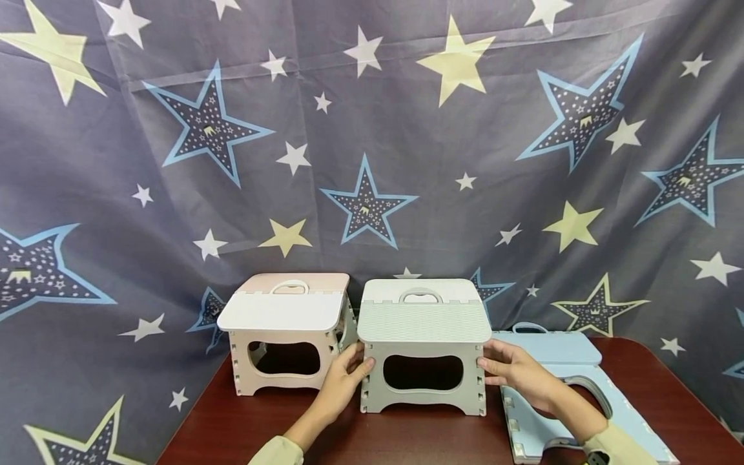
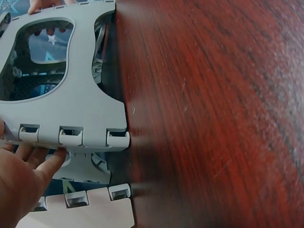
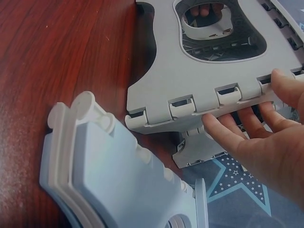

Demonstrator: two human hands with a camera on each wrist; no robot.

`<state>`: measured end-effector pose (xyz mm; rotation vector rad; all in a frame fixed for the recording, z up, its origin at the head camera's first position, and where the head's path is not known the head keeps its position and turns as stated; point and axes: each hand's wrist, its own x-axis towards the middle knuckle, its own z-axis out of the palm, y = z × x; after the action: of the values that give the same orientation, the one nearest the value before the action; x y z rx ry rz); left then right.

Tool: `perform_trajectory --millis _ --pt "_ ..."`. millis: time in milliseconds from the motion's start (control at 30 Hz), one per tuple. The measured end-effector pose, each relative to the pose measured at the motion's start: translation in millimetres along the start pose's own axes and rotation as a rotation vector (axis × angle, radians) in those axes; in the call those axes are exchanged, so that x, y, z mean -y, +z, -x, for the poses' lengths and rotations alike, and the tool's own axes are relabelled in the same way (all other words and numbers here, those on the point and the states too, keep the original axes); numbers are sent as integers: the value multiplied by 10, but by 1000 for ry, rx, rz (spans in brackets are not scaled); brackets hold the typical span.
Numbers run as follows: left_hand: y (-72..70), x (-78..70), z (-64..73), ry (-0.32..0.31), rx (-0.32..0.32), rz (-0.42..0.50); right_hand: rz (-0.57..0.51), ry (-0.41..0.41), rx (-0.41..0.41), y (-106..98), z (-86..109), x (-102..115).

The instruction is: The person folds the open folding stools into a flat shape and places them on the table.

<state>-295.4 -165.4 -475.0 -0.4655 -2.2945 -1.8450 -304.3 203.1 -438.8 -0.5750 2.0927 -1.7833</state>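
Note:
A grey-green folding step stool stands unfolded on the table, its white loop handle raised on the top. My left hand holds its left side, thumb at the front edge and fingers along the side panel. On the opposite side my right hand grips the hinged edge the same way. In the right wrist view, the fingertips lie against the hinge edge of the front leg panel. The left wrist view has my left fingers under the matching hinge edge.
A pink and white folding stool stands unfolded close to the left. At the right a blue folding stool lies folded flat, under my right forearm. All are on a dark red wooden table, before a star-patterned curtain.

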Motion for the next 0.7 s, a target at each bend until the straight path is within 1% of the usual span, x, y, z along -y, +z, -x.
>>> perform_trajectory --millis 133,200,300,467,567,700 --pt "-38 0 -8 -10 30 -29 4 0 9 10 6 22" --pt "-59 -10 -13 -16 56 -32 7 -6 14 10 15 30" --pt "-95 -36 -28 -29 104 -23 12 -6 17 4 30 39" --pt "-161 -81 -52 -50 171 0 19 27 9 -3 54 38" --pt "-180 -93 -49 -82 174 -15 17 66 -12 13 74 36" --pt "-179 -99 -23 -142 155 -27 6 122 -28 40 88 24"
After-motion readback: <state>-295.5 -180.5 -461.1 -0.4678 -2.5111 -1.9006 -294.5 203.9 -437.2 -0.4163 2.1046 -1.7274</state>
